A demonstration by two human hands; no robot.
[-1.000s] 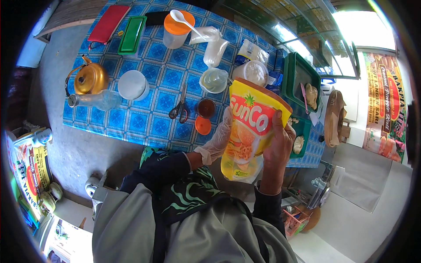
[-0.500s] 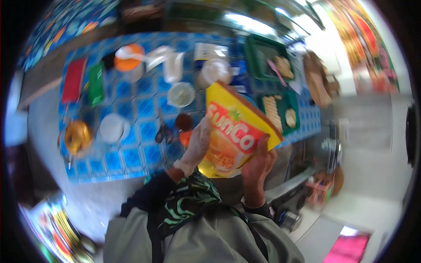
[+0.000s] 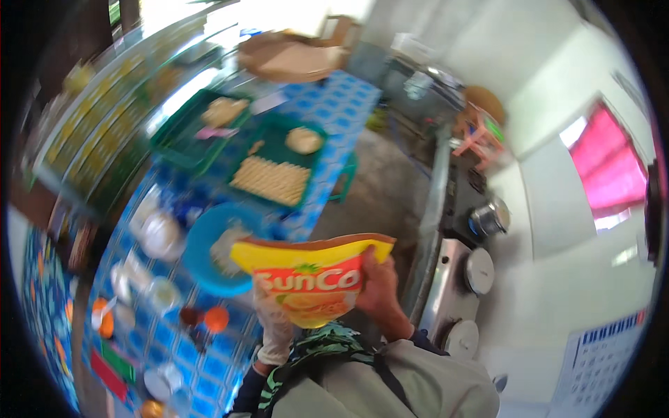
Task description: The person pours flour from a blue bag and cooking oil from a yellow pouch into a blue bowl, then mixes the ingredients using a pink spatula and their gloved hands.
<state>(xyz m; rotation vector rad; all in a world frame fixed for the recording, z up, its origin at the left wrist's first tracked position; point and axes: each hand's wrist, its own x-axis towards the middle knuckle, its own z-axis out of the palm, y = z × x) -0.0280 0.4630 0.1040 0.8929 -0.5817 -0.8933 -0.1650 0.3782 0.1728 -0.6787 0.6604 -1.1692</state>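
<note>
I hold a yellow plastic pouch (image 3: 317, 252) with a red label and brown top edge upright in both hands. My left hand (image 3: 273, 324), in a clear glove, grips its left side, fingers partly hidden by blur. My right hand (image 3: 378, 291), bare, grips the right side with the thumb over the front. Just behind the pouch, on the blue checked table, is a blue bowl (image 3: 198, 268) with something pale inside. Beyond lie a green tray (image 3: 260, 136) with rows of pale dough pieces and a dough lump (image 3: 303, 139), and a second green tray (image 3: 164, 139) with dough and a pink tool.
An orange cup (image 3: 216, 320), containers and bags (image 3: 159, 235) crowd the table (image 3: 355, 97). A glass display case (image 3: 97, 125) stands along its far side. On the right are a stove (image 3: 437, 299) with white lids, a steel pot (image 3: 488, 219) and a walkway (image 3: 362, 198) beside the table.
My view has swung round to the right, bringing the stove, wall and walkway into view. Both hands still hold the pouch, and the blue bowl now shows behind it.
</note>
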